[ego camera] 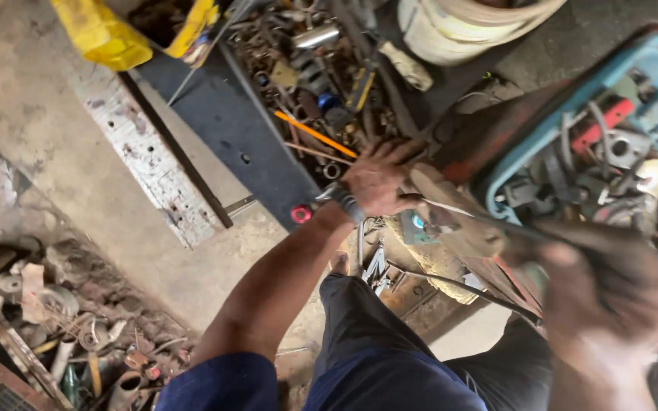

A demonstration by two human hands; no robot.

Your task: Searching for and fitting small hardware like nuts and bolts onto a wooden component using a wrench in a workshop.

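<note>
Two hands: left (378, 179) spread open over dark tray (230, 129) of scrap metal, right (603, 297) blurred, grip unclear, beside blue crate (531, 141) of parts.

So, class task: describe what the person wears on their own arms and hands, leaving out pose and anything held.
The left hand is bare, with a dark band on the wrist and a short dark blue sleeve at the upper arm. The right hand is blurred; no glove is evident.

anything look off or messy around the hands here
Yes. The dark tray by the left hand is a loose jumble of rusty metal parts, with an orange rod lying slantwise across them. The right hand is too blurred to tell what it holds.
</note>
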